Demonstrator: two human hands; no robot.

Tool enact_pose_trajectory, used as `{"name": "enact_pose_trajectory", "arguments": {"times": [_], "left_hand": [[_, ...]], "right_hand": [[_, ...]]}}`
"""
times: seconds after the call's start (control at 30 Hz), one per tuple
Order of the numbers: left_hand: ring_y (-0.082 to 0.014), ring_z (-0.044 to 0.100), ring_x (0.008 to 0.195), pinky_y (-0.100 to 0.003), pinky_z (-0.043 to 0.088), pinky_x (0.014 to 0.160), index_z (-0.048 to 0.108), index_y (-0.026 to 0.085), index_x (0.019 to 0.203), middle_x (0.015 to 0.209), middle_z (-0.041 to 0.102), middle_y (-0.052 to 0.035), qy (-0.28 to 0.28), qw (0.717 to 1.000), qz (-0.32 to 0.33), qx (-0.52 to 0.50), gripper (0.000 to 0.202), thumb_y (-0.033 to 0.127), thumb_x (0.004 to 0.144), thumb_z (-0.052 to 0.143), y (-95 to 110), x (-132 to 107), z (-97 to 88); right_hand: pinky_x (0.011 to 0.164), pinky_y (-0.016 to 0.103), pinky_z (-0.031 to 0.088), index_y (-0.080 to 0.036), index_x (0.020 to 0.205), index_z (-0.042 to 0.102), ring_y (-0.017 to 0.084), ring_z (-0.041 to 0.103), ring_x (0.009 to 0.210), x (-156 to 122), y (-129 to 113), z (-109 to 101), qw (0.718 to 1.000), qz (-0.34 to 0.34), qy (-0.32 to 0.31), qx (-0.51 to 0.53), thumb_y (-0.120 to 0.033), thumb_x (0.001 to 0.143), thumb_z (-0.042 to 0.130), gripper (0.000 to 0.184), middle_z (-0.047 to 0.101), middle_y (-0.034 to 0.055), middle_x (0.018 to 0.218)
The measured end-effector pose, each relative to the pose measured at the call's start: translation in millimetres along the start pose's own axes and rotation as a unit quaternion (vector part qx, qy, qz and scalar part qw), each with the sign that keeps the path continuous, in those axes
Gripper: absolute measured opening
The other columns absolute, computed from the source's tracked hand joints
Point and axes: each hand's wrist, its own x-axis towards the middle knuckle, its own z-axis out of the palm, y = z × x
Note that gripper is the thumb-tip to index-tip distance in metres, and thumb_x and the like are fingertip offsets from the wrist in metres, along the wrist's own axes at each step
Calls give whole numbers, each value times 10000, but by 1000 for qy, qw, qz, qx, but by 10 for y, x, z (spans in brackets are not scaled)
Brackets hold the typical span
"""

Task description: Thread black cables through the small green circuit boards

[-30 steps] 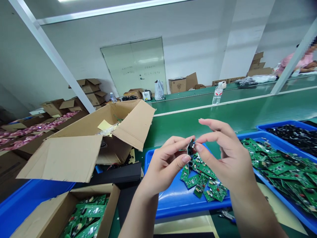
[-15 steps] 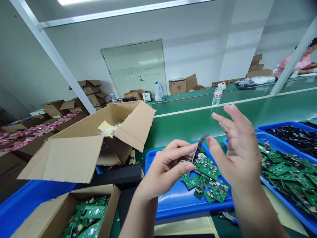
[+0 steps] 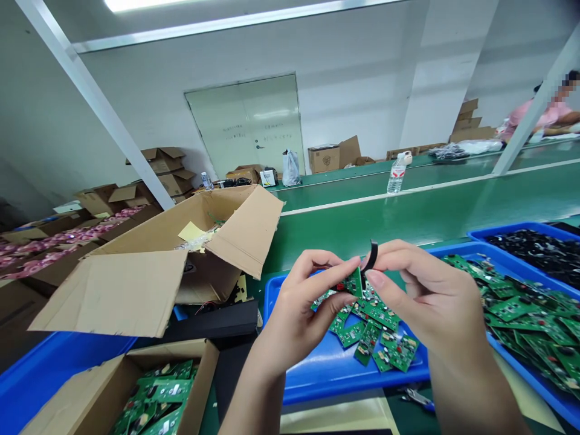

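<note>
My left hand point(image 3: 302, 308) pinches a small green circuit board point(image 3: 352, 283) between thumb and fingers, held up over a blue tray point(image 3: 317, 362). My right hand point(image 3: 421, 296) meets it from the right, its thumb and forefinger closed on a small black curved part point(image 3: 372, 255) that sticks up at the board's edge. Below the hands a loose pile of green circuit boards point(image 3: 376, 335) lies in the tray.
An open cardboard box point(image 3: 149, 272) stands at left, a smaller box of green boards point(image 3: 154, 399) at bottom left. Blue trays at right hold green boards point(image 3: 521, 302) and black parts point(image 3: 534, 244). A water bottle point(image 3: 396, 172) stands on the green conveyor point(image 3: 408, 211). A person works far right.
My right hand, which had opened and lifted away half a second ago, has come back and closed on the black part at the board. The left hand kept hold of the board.
</note>
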Motion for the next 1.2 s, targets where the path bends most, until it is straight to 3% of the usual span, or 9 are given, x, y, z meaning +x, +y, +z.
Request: {"name": "enact_pose_trajectory", "arguments": {"times": [0.23, 0.4, 0.53, 0.63, 0.73, 0.83, 0.93, 1.03, 1.2], "left_hand": [[-157, 559, 922, -271, 521, 818, 535, 322, 1363, 1006, 547, -53, -21, 1000, 0, 0, 455, 203, 925, 569, -3, -4, -43], [-150, 557, 931, -263, 504, 817, 540, 298, 1359, 1000, 545, -51, -18, 999, -17, 29, 454, 179, 922, 572, -46, -5, -38], [-157, 573, 907, -285, 511, 807, 584, 275, 1313, 986, 567, -55, 35, 997, -35, 63, 396, 198, 925, 570, -133, 15, -17], [-150, 579, 873, -275, 521, 784, 615, 270, 1264, 971, 566, -44, 92, 991, -16, 94, 372, 201, 899, 613, -171, 27, -16], [-135, 586, 897, -250, 530, 810, 609, 261, 1259, 1014, 557, -43, 102, 988, 25, 113, 384, 164, 888, 624, -143, 25, -11], [-129, 595, 921, -239, 543, 820, 597, 244, 1263, 1051, 548, -48, 104, 982, 65, 142, 400, 114, 885, 611, -93, 18, 7], [-137, 604, 953, -247, 555, 825, 607, 218, 1237, 1051, 546, -52, 111, 973, 95, 177, 396, 69, 870, 612, -77, 20, 16], [-133, 607, 964, -237, 556, 827, 611, 197, 1222, 1052, 541, -53, 112, 969, 105, 192, 387, 48, 864, 612, -89, 24, 9], [-130, 606, 946, -235, 559, 809, 606, 212, 1245, 1051, 551, -53, 97, 975, 88, 182, 390, 80, 879, 607, -94, 14, 4]], "right_hand": [[655, 322, 555, -237, 868, 630, 174, 648, 781, 31, 21, -22, 995, -94, -25, -19, -74, 843, 597, 169, 658, 33, 867], [653, 310, 547, -216, 879, 640, 165, 642, 778, 79, 104, -52, 977, -176, -45, -114, -34, 818, 617, 193, 647, 46, 858], [656, 316, 563, -265, 966, 681, 176, 673, 800, 72, 100, -114, 975, -183, -77, -96, -28, 818, 599, 291, 686, 46, 919], [607, 296, 556, -313, 1028, 690, 161, 674, 741, 34, 54, -147, 991, -121, -36, -32, -27, 823, 576, 369, 706, 12, 908], [576, 257, 536, -296, 998, 708, 150, 665, 709, 22, 45, -143, 1000, -4, 10, 22, -98, 861, 585, 271, 713, -1, 829], [566, 216, 514, -244, 840, 711, 130, 641, 666, 43, 59, -117, 986, 113, -86, 84, -242, 902, 595, 132, 693, -1, 738], [559, 203, 482, -204, 727, 668, 115, 584, 623, 54, 39, -91, 951, 209, -160, 163, -354, 902, 600, 240, 642, 3, 675], [569, 204, 464, -190, 734, 669, 117, 568, 635, 45, 3, -73, 925, 251, -192, 210, -364, 871, 634, 224, 634, 11, 679], [547, 188, 432, -200, 726, 660, 102, 542, 616, 35, 12, -54, 912, 277, -183, 240, -300, 851, 647, 160, 633, -2, 676]]}}
